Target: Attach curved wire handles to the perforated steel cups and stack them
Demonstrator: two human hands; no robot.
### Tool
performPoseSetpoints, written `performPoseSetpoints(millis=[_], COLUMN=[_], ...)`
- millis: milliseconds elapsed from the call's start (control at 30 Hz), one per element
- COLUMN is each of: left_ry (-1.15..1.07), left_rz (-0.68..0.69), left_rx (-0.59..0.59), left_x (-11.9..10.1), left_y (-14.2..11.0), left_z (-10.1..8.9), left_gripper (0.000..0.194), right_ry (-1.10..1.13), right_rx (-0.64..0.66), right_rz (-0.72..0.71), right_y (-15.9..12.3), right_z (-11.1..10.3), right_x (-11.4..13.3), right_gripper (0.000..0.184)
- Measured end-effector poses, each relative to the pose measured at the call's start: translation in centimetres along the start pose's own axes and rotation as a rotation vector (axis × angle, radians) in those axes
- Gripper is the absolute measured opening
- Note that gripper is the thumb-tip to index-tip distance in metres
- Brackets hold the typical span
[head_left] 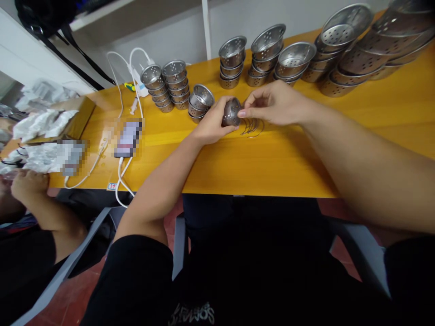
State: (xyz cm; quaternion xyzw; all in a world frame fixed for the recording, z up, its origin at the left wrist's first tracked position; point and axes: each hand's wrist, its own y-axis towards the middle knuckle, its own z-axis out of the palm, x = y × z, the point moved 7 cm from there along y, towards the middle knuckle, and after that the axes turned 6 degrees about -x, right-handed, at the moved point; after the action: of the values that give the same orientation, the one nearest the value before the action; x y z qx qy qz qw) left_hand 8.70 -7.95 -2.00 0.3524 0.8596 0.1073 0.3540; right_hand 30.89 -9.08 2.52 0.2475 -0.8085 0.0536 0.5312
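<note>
Table (244, 174), one, wooden, yellow-orange, with visible grain and soft pale sheen from the light; wall, pale grey (176, 31), stood behind the table, the area partly in shadow; upright, white, narrow (206, 29), rose behind the table's far edge; ledge, whitish (102, 13), and panel, white, slanting (42, 59), stood beyond the table's far left part; chair arms, grey (363, 256), stood in front of the table; floor, red tile (74, 292), showed below the table.
</note>
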Motion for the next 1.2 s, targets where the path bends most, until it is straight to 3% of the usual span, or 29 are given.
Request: performPoseSetpoints(millis=[167, 300, 400, 633, 767, 933, 1067, 1200], left_ry=[-0.074, -0.048, 0.043, -0.022, -0.034, 0.024, 0.089, 0.108], left_rz=[-0.082, -0.101, -0.107, -0.087, -0.062, -0.049, -0.064, -0.098], left_rx=[0.026, 0.058, 0.083, 0.132, 0.191, 0.208, 0.215, 0.211], left_x=[-1.0, -1.7, -1.9, -3.1, -4.3, -5.0, -5.0, -4.3], left_y=[-0.6, -0.5, -0.4, -0.9, -1.6, -1.8, -1.8, -1.8], left_z=[-0.5, -0.6, -0.6, -2.1, -3.4, -4.7, -5.6, -5.2], left_gripper=[0.082, 0.073, 0.071, 0.101, 0.087, 0.083, 0.076, 0.074], right_ry=[0.236, 0.344, 0.266, -0.369, -0.444, -0.377, -0.387, -0.407], right_rx=[0.167, 0.21, 0.16, 0.18, 0.212, 0.077, 0.126, 0.149], right_rz=[0.013, 0.059, 0.047, -0.146, -0.182, -0.286, -0.34, -0.291], right_y=[-0.2, -0.6, -0.5, 0.1, 0.0, 0.2, 0.6, 0.9], right_z=[-0.9, -1.6, -2.2, -2.3, -1.9, -1.4, 0.4, 0.1], right_x=[-1.3, -1.4, -1.1, -1.4, -1.1, -0.3, -1.2, -2.0], right_gripper=[0.073, 0.077, 0.08, 0.066, 0.046, 0.021, 0.016, 0.018])
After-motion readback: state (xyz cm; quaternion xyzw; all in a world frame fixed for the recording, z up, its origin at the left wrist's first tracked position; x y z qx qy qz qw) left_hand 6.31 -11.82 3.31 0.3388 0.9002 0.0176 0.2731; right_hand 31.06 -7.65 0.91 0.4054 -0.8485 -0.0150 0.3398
